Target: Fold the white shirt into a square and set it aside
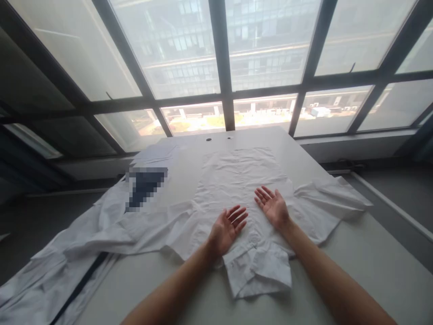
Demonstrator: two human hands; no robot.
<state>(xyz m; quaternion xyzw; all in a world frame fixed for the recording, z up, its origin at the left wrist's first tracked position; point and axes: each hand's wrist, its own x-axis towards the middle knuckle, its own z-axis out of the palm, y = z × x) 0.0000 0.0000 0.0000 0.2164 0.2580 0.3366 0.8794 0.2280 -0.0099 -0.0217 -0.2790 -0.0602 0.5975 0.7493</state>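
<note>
A white long-sleeved shirt point(237, 176) lies spread on a white table, its collar point(257, 271) nearest me and its hem toward the window. The sleeves stretch out to both sides, the right one point(331, 194) reaching the table's edge. My left hand point(227, 229) is palm up above the left chest of the shirt, fingers extended and holding nothing. Opposite it, my right hand point(272, 207) also turns its palm upward over the right side, fingers stretched and with nothing in them. Whether either hand touches the cloth I cannot tell.
More white garments point(67, 253) are heaped along the table's left edge, some hanging over it. Among them is a dark blue, pixelated patch point(147, 187). The white table point(379, 271) extends to large windows point(264, 45) with dark frames. Two small holes point(209, 139) show near its far edge.
</note>
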